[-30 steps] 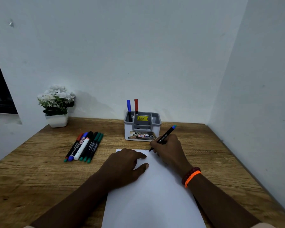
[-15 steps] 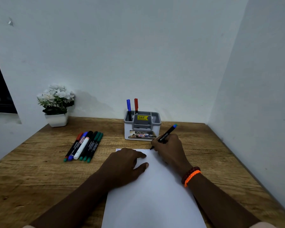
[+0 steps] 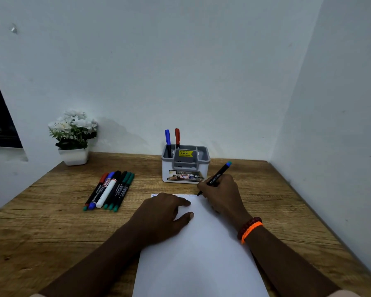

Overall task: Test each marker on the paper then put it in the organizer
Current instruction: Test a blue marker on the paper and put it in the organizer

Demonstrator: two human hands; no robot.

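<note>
A black marker w/ a blue-green end cap point(image 3: 217, 176) is sitting in the right hand point(image 3: 223, 195), fingers curled round the barrel in a writing grip, tip touching the far edge of the white paper point(image 3: 199, 254) near its top right. Barrel is tilting up & away to the right, cap end pointing toward the back right corner. Faint marks are showing along the paper's top edge, too small to read. The left hand point(image 3: 159, 217) is lying flat on the paper's upper left part, fingers straight and relaxed, pressing the sheet down, holding nothing. The paper, 1 sheet, is lying on the wooden desk point(image 3: 41, 232), running from the hands down to the near edge. Just behind the marker tip the grey & white organizer point(image 3: 185, 166) is standing, w/ a yellow price sticker on top; 2 markers are standing upright in its left rear compartment, 1 blue point(image 3: 168, 142) & 1 red point(image 3: 177, 138). Left of the paper, well apart from it, a row of loose markers point(image 3: 109, 190) is lying side by side, touching, approx 6: red cap, blue cap, white body, black, 2 green. At the back left corner 1 small white pot of white flowers point(image 3: 73, 136) is standing against the wall. On the right wrist, 2 bracelets: dark red beads and an orange band point(image 3: 252, 229).
</note>
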